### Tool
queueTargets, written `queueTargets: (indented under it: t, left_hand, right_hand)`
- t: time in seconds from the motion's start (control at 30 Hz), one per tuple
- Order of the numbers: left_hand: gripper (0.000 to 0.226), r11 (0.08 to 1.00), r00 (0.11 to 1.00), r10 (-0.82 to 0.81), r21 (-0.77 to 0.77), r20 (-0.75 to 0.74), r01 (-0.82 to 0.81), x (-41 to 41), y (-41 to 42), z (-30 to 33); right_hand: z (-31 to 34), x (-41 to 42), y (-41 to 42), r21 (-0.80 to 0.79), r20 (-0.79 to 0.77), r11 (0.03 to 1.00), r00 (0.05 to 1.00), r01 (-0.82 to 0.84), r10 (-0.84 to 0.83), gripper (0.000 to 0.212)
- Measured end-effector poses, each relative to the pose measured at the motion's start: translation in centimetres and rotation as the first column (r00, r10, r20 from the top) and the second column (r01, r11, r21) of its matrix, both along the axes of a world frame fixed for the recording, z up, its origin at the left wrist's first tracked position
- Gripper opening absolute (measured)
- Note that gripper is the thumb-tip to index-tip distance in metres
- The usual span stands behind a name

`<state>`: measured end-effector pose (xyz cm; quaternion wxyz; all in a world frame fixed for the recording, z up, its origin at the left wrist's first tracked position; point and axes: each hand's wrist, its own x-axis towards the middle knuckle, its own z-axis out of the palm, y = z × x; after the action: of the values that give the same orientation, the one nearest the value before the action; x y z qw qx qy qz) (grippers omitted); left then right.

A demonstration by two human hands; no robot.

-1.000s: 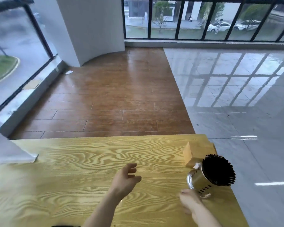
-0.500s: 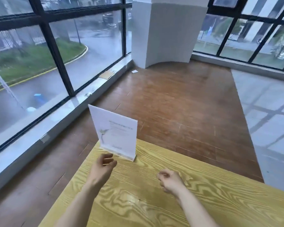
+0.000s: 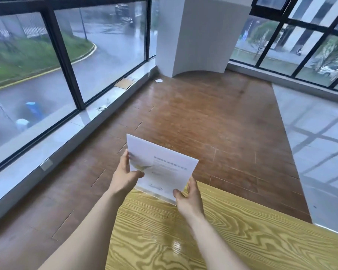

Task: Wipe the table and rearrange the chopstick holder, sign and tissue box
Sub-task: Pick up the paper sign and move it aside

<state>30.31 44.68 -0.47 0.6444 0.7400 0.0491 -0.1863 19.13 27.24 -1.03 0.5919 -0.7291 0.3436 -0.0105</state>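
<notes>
Just below the centre of the frame, 2 hands hold the white sign (image 3: 161,168) upright at the far corner of the yellow wood-grain table (image 3: 213,234). The left hand (image 3: 125,176) is closed on the sign's left edge, thumb across its printed front. The right hand (image 3: 189,197) pinches the lower right corner, thumb in front. The sign's clear base sits at the table edge; whether it touches cannot be told.

We can't read anything here tbh. The sign (image 3: 160,168), pinched between our left hand (image 3: 125,177) and right hand (image 3: 187,197), has lines of print, all too blurry.
</notes>
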Motion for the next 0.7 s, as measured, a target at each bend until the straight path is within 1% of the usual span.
queueTargets:
  t: [0.13, 0.2, 0.37, 0.53, 0.7]
  left_hand:
    - [0.094, 0.998, 0.999, 0.049, -0.037, 0.017, -0.048, -0.9, -0.4, 0.0]
    - [0.093, 0.998, 0.998, 0.056, -0.021, 0.038, -0.055, -2.0, -0.8, 0.4]
    - [0.092, 1.0, 0.994, -0.011, 0.023, 0.111, 0.008, -5.7, -4.9, 2.4]
    - [0.087, 0.991, 0.973, -0.133, 0.045, 0.187, 0.127, -12.0, -12.5, 4.5]
    - [0.083, 0.96, 0.936, -0.278, 0.041, 0.217, 0.276, -22.3, -22.5, 6.2]
  right_hand:
    - [0.1, -0.2, -0.1, 0.035, 0.013, 0.999, 1.0, -0.012, 0.012, 0.074]
    - [0.5, -0.9, -0.5, 0.033, 0.005, 0.999, 1.0, -0.005, 0.004, 0.072]
    - [2.2, -5.2, -4.3, 0.021, 0.006, 0.998, 0.999, 0.053, -0.053, 0.069]
    - [4.2, -13.2, -11.1, -0.02, 0.031, 0.984, 0.984, 0.179, -0.178, 0.065]
    - [5.7, -25.1, -20.2, -0.03, 0.063, 0.938, 0.937, 0.345, -0.342, 0.067]
